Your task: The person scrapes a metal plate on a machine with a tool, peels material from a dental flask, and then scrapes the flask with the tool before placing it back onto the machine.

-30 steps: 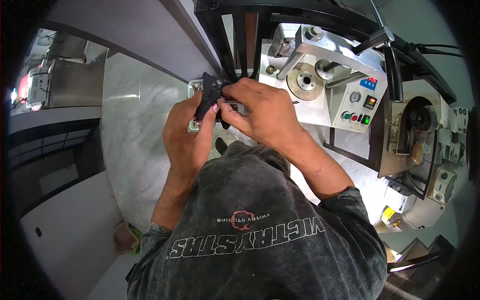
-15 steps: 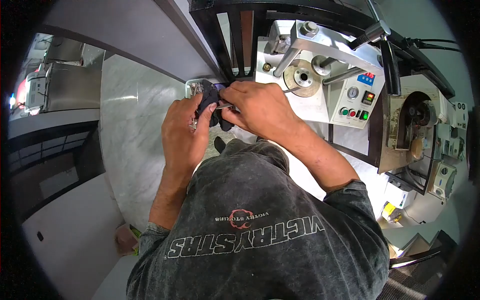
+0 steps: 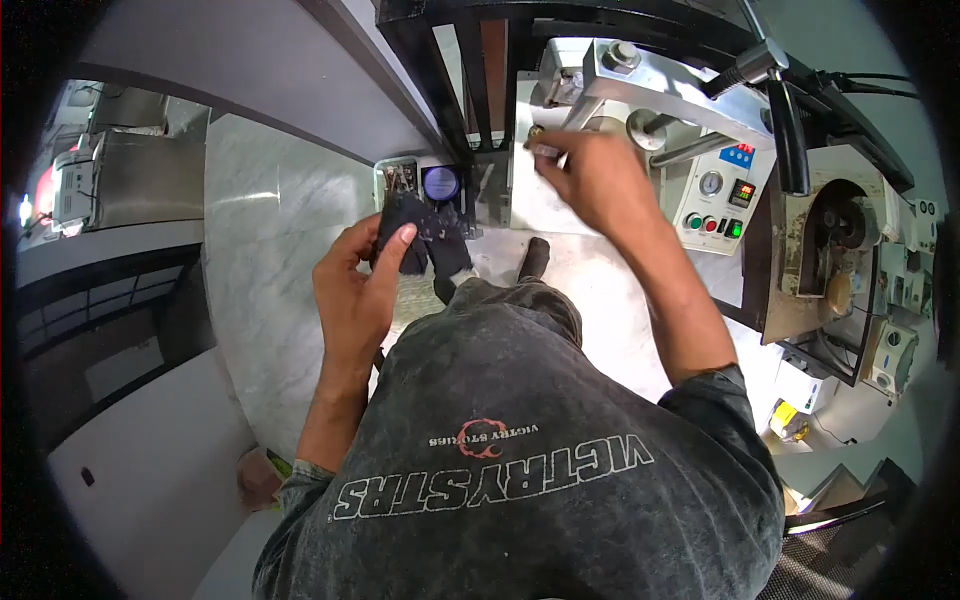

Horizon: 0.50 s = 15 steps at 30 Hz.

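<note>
Left hand (image 3: 360, 280) closed around black cloth (image 3: 425, 235), right hand (image 3: 595, 180) pinching small metal piece (image 3: 546, 150)

Pale marble surface (image 3: 260, 260); small parts tray (image 3: 400, 180) at far edge.

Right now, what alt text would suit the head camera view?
A person's left hand holds a dark cloth, while the right hand reaches to a white machine with coloured buttons.
</note>
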### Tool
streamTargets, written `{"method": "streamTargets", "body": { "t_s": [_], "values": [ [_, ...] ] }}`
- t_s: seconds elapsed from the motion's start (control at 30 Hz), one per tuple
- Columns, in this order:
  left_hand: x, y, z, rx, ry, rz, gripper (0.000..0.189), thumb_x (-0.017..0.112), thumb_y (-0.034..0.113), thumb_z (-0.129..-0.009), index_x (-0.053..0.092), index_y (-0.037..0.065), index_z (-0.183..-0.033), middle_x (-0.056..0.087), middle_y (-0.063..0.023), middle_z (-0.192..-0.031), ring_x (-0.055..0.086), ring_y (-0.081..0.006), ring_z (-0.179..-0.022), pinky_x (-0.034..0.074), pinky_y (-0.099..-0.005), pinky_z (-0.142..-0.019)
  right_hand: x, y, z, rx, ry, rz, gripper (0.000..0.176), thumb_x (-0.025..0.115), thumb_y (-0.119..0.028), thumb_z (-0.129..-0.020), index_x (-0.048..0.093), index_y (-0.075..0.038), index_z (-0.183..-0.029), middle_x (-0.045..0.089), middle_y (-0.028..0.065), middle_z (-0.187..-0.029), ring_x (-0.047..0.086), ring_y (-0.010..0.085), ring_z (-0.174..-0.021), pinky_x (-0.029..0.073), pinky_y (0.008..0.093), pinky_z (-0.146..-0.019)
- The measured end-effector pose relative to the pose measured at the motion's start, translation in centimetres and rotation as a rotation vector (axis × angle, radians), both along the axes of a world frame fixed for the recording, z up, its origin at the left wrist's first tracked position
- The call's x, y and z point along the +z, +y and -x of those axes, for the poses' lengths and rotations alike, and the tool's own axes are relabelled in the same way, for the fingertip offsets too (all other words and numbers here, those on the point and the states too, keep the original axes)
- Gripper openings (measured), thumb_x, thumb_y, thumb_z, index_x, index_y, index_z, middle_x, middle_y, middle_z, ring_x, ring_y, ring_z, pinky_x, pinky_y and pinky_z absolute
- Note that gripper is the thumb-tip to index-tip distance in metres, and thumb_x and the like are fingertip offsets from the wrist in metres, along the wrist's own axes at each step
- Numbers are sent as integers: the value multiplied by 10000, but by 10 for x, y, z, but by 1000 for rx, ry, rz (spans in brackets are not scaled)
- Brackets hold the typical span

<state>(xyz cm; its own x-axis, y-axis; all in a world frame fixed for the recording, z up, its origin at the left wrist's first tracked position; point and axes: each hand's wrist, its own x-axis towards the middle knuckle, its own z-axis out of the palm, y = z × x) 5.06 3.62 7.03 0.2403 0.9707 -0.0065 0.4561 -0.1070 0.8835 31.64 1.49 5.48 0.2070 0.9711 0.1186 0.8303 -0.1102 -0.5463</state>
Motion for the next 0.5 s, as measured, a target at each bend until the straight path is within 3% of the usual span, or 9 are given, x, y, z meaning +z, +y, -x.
{"method": "streamTargets", "body": {
  "t_s": [0.1,0.23,0.3,0.4,0.5],
  "values": [
    [0,3,1,39,-36,38,281,749,153,-885,702,-24,-1098,701,-47,-861,606,-92,-751,476,-247,-719,-3,-20,14,214,-136,284,204,663,-281,-877,720,-89,-916,693,171,-751,692,363,-738,554,466,-688],
    [5,4,-3,50,75,-89,294,751,172,-890,704,-18,-1110,716,-55,-883,629,-98,-785,489,-249,-751,4,-26,27,176,-41,258,169,691,-240,-885,728,-87,-946,722,123,-826,697,309,-721,547,404,-667],
    [5,6,-4,39,101,-126,293,755,169,-887,704,-19,-1107,716,-57,-885,630,-98,-787,488,-246,-749,2,-28,40,191,245,-160,170,711,-199,-877,725,-75,-993,716,109,-922,697,275,-739,548,363,-664],
    [5,7,-10,31,101,-157,278,759,162,-883,708,-13,-1094,709,-46,-875,611,-89,-767,478,-237,-725,5,-25,51,258,402,-238,201,715,-229,-860,717,-86,-1000,697,78,-998,688,300,-846,558,378,-703],
    [9,7,-13,53,105,-130,261,758,158,-884,710,-11,-1077,700,-38,-857,604,-86,-770,475,-237,-715,-1,-20,58,269,416,-302,218,755,-211,-835,718,-68,-994,690,67,-917,679,252,-802,546,327,-688]
  ]
}}
